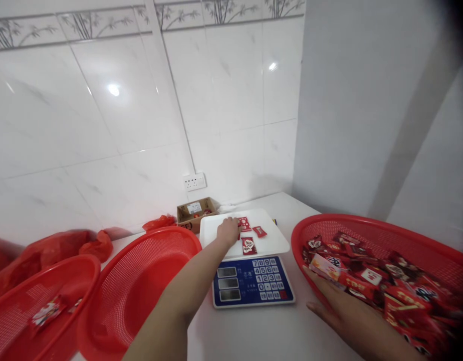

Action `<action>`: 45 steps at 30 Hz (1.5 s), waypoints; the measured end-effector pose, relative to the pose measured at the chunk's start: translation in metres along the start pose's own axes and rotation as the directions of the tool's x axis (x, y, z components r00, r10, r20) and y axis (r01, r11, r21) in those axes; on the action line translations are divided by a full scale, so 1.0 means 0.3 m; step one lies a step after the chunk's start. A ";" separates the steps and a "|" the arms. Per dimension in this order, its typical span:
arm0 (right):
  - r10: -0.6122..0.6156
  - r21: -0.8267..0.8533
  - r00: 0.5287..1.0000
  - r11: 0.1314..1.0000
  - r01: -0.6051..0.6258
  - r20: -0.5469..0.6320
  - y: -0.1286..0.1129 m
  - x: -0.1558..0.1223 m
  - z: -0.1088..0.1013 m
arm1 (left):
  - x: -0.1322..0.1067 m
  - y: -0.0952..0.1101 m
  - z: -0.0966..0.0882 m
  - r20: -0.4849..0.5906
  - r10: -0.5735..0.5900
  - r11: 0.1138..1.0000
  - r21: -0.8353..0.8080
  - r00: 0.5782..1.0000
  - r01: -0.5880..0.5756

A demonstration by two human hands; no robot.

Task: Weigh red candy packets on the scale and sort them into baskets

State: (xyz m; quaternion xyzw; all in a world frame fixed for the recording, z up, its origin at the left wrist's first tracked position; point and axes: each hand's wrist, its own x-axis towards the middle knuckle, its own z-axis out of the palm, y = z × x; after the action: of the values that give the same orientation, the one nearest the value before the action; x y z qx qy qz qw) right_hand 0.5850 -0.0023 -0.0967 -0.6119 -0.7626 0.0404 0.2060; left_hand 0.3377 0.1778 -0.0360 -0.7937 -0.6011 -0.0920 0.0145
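My left hand point(227, 231) reaches over the white weighing tray point(269, 244) of a digital scale. Its fingers curl down at the edge of a red wrapped packet point(245, 224); the fingertips are partly hidden. Close beside it on the tray lie a smaller red packet point(259, 231) and a red packet with a white patch point(249, 245). My right hand point(331, 303) is at the near rim of the right red basket point(340, 219), fingers stretched out and thumb apart. Many red wrapped packets point(370, 277) fill that basket, one pink and orange packet point(323, 265) by my fingertips.
The scale's blue keypad panel point(252, 281) faces me. Left of it stand a red basket point(141, 281) and another red basket point(84, 271) with a few packets. Behind are a cardboard box point(186, 215), red plastic bags point(54, 250) and a wall socket point(194, 181).
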 end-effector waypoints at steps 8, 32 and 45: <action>0.014 -0.042 0.996 0.999 -0.010 0.088 -0.014 0.003 -0.015 | -0.043 -0.062 -0.125 -0.026 -0.039 0.999 -0.001 0.999 0.039; 0.049 -0.135 0.960 0.991 -0.012 0.275 -0.364 0.604 0.087 | -0.706 -0.266 -0.263 0.292 -0.077 0.938 -0.304 0.953 0.169; -0.074 -0.112 0.995 0.990 0.081 0.067 -0.351 0.657 0.136 | -0.817 -0.187 -0.196 0.272 -0.246 0.949 -0.129 0.931 0.288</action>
State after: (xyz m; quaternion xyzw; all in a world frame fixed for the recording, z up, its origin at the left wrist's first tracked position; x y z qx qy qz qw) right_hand 0.4409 0.1665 -0.0488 -0.5911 -0.7929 0.0077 0.1479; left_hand 0.2126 -0.0479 -0.0233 -0.7080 -0.6908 -0.0414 -0.1411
